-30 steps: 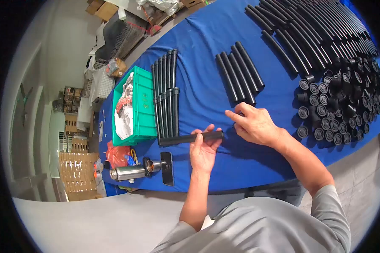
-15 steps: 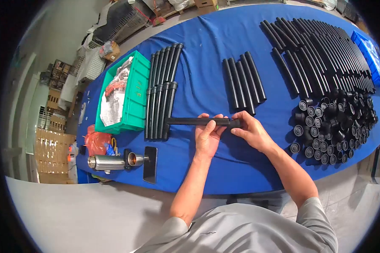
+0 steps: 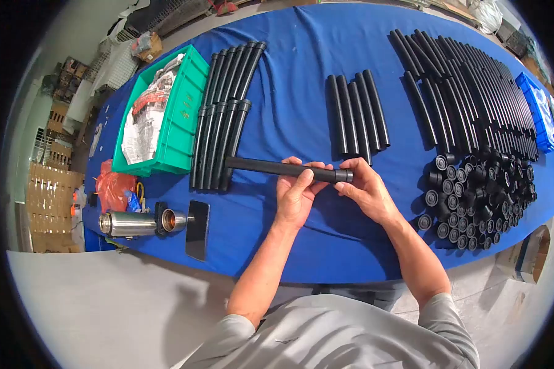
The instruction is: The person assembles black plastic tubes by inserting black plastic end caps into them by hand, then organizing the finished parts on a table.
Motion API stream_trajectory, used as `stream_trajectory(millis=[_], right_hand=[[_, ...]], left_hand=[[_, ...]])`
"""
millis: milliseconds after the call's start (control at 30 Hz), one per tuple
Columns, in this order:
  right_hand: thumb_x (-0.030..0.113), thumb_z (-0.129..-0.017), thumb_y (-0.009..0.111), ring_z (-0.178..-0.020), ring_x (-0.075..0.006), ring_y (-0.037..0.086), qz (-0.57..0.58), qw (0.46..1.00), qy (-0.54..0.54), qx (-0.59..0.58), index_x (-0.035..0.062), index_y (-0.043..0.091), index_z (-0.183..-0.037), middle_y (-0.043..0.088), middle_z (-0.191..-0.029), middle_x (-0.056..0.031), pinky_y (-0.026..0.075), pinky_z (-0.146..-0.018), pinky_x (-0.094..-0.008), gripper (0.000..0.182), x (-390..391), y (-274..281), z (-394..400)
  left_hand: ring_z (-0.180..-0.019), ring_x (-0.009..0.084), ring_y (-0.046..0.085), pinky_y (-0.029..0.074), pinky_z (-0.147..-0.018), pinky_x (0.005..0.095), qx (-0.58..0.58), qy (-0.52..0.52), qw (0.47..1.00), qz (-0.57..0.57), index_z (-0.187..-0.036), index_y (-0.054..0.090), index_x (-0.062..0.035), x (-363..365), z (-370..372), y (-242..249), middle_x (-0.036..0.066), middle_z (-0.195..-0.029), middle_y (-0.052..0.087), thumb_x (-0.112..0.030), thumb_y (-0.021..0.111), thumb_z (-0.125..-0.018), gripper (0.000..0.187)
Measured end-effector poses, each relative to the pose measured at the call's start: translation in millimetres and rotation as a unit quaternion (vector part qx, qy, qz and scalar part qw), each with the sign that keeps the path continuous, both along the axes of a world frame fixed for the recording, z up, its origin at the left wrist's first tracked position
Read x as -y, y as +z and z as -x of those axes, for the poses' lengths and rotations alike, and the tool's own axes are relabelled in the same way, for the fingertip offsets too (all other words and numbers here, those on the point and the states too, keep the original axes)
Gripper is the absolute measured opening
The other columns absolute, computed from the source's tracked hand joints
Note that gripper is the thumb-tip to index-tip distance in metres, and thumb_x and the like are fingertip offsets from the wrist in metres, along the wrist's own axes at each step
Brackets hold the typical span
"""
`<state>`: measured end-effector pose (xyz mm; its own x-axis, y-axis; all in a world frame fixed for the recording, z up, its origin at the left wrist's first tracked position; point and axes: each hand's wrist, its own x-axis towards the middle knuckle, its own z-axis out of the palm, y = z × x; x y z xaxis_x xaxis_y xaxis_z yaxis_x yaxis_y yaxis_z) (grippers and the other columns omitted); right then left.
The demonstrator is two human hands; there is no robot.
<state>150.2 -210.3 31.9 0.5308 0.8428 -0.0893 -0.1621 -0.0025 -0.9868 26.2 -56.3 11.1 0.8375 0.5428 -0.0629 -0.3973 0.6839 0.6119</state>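
Note:
A black tube (image 3: 258,165) lies across my left hand (image 3: 297,195), with the thumb on top and the fingers behind it. At its right end sits a black end cap (image 3: 344,176), pinched between the thumb and fingers of my right hand (image 3: 369,194). The tube is held above the blue cloth, its left end slightly higher than the capped end. Beyond my hands, several plain black tubes (image 3: 357,117) lie side by side. Left of them, two rows of capped tubes (image 3: 218,141) rest against each other.
A green crate (image 3: 181,132) with newspaper stands at the left. Nearer are a steel flask (image 3: 132,224), a phone (image 3: 197,230) and a red plastic bag (image 3: 115,189). To the right, many tubes (image 3: 480,92) lie above a heap of loose caps (image 3: 468,203), beside a blue bin (image 3: 535,117).
The view has shifted a little. The tube now slopes down toward its capped end, and more of the cap shows beside my right fingers. Both hands keep their hold.

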Motion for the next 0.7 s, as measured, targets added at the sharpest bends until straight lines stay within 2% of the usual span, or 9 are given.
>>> stream_trajectory(millis=[67,167,267,467,567,700], right_hand=[[0.008,-0.097,0.072,-0.092,-0.0092,0.062,0.003,1.0,0.001,0.026,-0.001,0.056,-0.129,0.064,-0.107,-0.0039,0.054,-0.082,-0.0265,0.036,0.3,0.2,2.0],[0.011,-0.095,0.074,-0.083,-0.0102,0.062,0.017,0.991,-0.02,0.134,-0.0008,0.06,-0.127,0.064,-0.099,-0.0054,0.052,-0.072,-0.0288,0.036,-0.3,-1.6,6.1],[0.011,-0.094,0.075,-0.079,-0.0118,0.062,-0.011,0.983,-0.039,0.178,-0.0006,0.061,-0.127,0.064,-0.098,-0.0069,0.052,-0.07,-0.0298,0.038,-2.6,-11.7,8.2],[0.011,-0.094,0.075,-0.081,-0.0166,0.065,-0.041,0.987,-0.064,0.143,-0.0002,0.061,-0.127,0.066,-0.099,-0.0106,0.053,-0.072,-0.0316,0.038,-9.1,-9.0,16.5],[0.01,-0.094,0.074,-0.085,-0.0203,0.068,-0.006,0.975,-0.054,0.215,-0.0006,0.061,-0.126,0.066,-0.1,-0.0122,0.055,-0.074,-0.0325,0.037,-8.3,-7.2,13.4],[0.01,-0.094,0.074,-0.088,-0.0225,0.07,-0.026,0.971,-0.062,0.228,-0.0008,0.061,-0.126,0.066,-0.102,-0.0126,0.056,-0.075,-0.0324,0.036,-9.4,-6.5,15.5]], left_hand=[[-0.117,0.0377,0.068,0.061,-0.098,0.0531,0.0,-0.001,1.0,0.001,-0.119,0.049,-0.0155,0.2,-0.2,2.5,0.018,-0.116,0.07,-0.004,0.069,-0.097,0.032],[-0.116,0.0376,0.069,0.061,-0.098,0.0531,-0.001,-0.002,1.0,0.005,-0.118,0.048,-0.015,0.6,1.1,4.8,0.019,-0.116,0.07,-0.003,0.069,-0.097,0.032],[-0.116,0.0379,0.069,0.062,-0.097,0.0525,-0.001,-0.003,1.0,-0.008,-0.119,0.049,-0.0151,0.7,1.3,2.9,0.02,-0.117,0.07,-0.003,0.067,-0.098,0.03],[-0.114,0.0373,0.07,0.062,-0.096,0.0513,-0.002,0.013,1.0,-0.001,-0.119,0.053,-0.0156,2.7,1.6,0.2,0.02,-0.116,0.072,-0.005,0.066,-0.099,0.026],[-0.113,0.0368,0.071,0.063,-0.095,0.0511,-0.01,0.026,1.0,0.002,-0.118,0.054,-0.0154,4.4,1.2,-0.1,0.019,-0.115,0.072,-0.005,0.068,-0.098,0.027],[-0.112,0.0366,0.071,0.063,-0.095,0.051,-0.011,0.03,0.999,0.001,-0.119,0.054,-0.0158,5.2,1.0,-2.2,0.019,-0.115,0.072,-0.006,0.069,-0.098,0.028]])
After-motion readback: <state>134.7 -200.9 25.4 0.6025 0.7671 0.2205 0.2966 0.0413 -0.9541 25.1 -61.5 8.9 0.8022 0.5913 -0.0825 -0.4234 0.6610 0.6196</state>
